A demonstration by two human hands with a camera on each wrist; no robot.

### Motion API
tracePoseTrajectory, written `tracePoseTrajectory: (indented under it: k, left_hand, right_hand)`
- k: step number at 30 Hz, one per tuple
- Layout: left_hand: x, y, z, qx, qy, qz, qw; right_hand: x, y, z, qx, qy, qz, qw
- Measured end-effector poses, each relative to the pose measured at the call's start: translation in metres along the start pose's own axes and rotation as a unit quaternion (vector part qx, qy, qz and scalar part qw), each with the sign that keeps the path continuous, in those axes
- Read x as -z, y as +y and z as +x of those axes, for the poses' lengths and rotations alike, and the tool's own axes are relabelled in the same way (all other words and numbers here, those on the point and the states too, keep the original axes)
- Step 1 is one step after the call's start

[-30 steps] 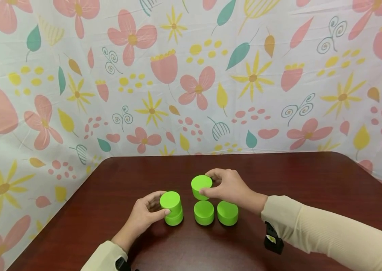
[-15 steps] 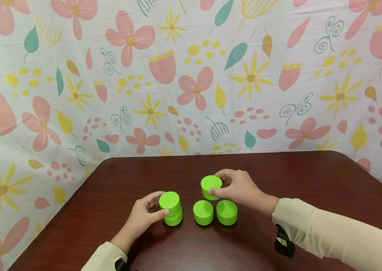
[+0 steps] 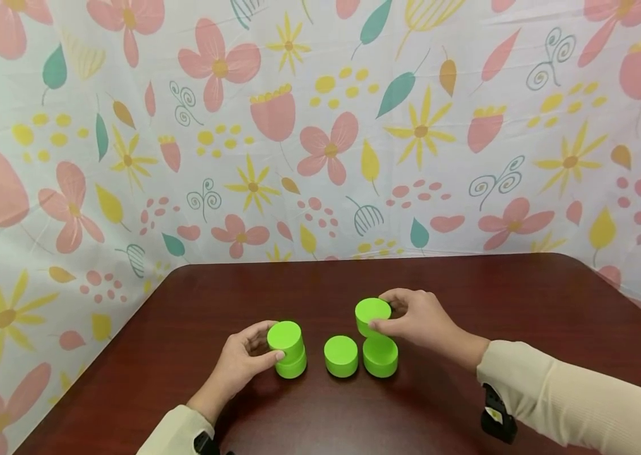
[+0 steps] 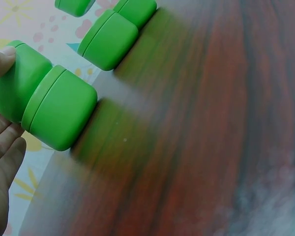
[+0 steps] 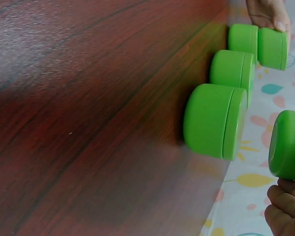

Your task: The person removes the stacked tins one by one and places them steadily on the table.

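Observation:
My left hand (image 3: 242, 359) holds a bright green lidded round jar (image 3: 285, 336) between thumb and fingers. This jar sits on a second green jar (image 3: 293, 369), stacked slightly off centre. My right hand (image 3: 421, 319) grips another green jar (image 3: 372, 315) by its side, up in the air. Below it a matching jar (image 3: 380, 361) stands on the table; the right wrist view shows a gap between the held jar (image 5: 288, 145) and the standing jar's lid (image 5: 234, 123). One more green jar (image 3: 341, 357) stands between that jar and the left stack.
The dark reddish-brown wooden table (image 3: 320, 417) has a glossy top. Behind it hangs a white cloth (image 3: 320, 208) printed with flowers and leaves. Cream sleeves (image 3: 547, 385) and black wrist straps are on both forearms.
My right hand has carried its jar rightwards, from behind the middle jar to over the right one. The left hand and its stack stay in place.

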State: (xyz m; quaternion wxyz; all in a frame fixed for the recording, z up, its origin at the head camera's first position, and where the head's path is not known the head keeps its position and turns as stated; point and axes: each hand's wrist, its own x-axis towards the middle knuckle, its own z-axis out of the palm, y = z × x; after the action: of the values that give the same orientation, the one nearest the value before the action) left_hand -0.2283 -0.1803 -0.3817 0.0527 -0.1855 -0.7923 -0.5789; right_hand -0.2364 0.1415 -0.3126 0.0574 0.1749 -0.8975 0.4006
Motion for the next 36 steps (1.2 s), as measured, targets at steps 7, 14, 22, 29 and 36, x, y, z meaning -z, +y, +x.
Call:
tracePoseTrajectory:
  k: [7,14,22,29,36]
  left_hand:
    - [0.000,0.000,-0.001,-0.009,0.001,-0.010,0.9999]
    - [-0.001,0.000,0.000,-0.009,0.000,-0.011,0.9999]
    - [-0.001,-0.001,-0.001,-0.002,0.006,-0.014,0.9999]
    - [-0.002,-0.001,-0.001,0.001,0.004,-0.016,0.9999]
    - [-0.001,0.000,-0.001,-0.007,0.002,-0.016,0.9999]
  right_hand:
    - [0.004,0.004,-0.004,-0.002,0.014,-0.005,1.000]
    - [0.009,0.011,-0.011,-0.002,0.035,-0.018,0.999]
    - [0.015,0.021,-0.020,-0.009,0.046,-0.024,0.999]
    - [0.017,0.028,-0.027,-0.015,0.050,-0.034,0.998]
    - [0.018,0.032,-0.031,-0.023,0.052,-0.031,0.998]
